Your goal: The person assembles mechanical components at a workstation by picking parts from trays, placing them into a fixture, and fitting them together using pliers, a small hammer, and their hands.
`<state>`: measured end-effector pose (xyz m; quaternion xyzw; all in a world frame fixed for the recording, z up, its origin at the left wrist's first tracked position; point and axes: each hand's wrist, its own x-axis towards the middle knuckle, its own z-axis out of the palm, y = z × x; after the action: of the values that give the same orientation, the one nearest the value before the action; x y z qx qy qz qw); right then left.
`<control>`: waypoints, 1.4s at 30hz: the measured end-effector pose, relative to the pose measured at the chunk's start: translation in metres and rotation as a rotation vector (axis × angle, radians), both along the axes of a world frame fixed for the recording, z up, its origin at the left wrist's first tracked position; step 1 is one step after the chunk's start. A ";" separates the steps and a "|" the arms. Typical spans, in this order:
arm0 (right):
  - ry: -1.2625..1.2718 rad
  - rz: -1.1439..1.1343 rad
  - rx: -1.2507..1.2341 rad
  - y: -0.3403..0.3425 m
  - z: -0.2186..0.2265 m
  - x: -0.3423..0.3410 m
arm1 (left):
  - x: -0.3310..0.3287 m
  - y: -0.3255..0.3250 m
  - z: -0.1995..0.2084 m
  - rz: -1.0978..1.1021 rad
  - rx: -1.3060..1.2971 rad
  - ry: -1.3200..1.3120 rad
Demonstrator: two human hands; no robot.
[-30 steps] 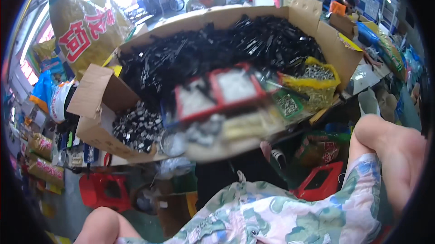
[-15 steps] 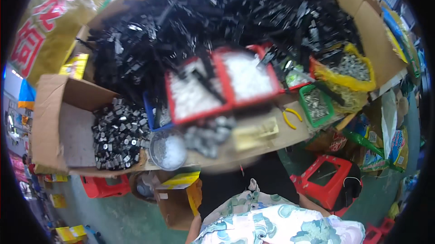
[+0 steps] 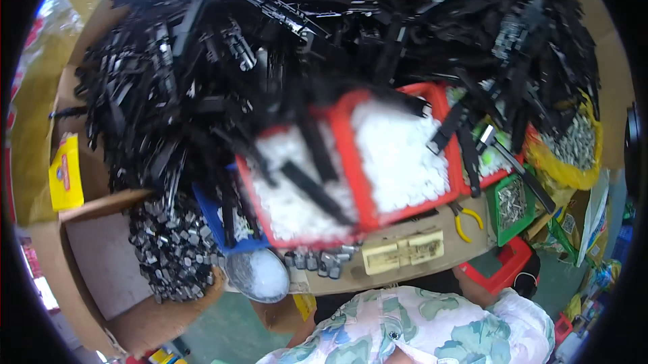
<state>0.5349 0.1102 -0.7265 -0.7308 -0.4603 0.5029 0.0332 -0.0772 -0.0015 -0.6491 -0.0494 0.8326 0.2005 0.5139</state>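
Note:
Neither of my hands shows; only bits of my left arm [image 3: 304, 332] and right arm [image 3: 476, 290] appear beside my patterned shirt [image 3: 418, 317]. In front of me is a worktop with two red trays [image 3: 405, 215] of small white pieces, and black plastic strips [image 3: 314, 192] lie across the left one. A pale yellow block-shaped fixture [image 3: 403, 253] rests near the front edge, with small grey metal-looking pieces [image 3: 325, 264] to its left. Right of it are yellow-handled pliers [image 3: 468, 223] and a green tray [image 3: 496, 212] of small metal parts.
A large heap of black plastic parts [image 3: 270, 19] fills the back. To the left are dark blocks [image 3: 169, 249], a blue tray [image 3: 210, 212] and a clear bowl [image 3: 236, 273] of white material. A yellow bag [image 3: 574, 178] holds grey parts; a red stool [image 3: 503, 266] stands lower right.
My view has shifted closer to the worktop, so the trays and black heap look larger. Less floor and lap show. No object has clearly been moved.

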 end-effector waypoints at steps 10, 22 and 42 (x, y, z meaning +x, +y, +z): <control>-0.103 0.162 0.404 0.006 0.070 0.026 | 0.058 0.057 0.039 -0.058 0.489 0.064; 0.400 0.692 0.566 0.136 0.518 -0.048 | 0.138 0.100 0.287 -0.551 0.949 0.440; 0.105 0.945 1.114 0.368 0.424 -0.280 | 0.091 0.006 0.184 -0.020 0.639 0.840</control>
<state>0.2545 0.4777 -0.3024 -0.3041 -0.9117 0.1892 0.2015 0.0136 0.0048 -0.4654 0.2022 0.8647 0.4418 0.1270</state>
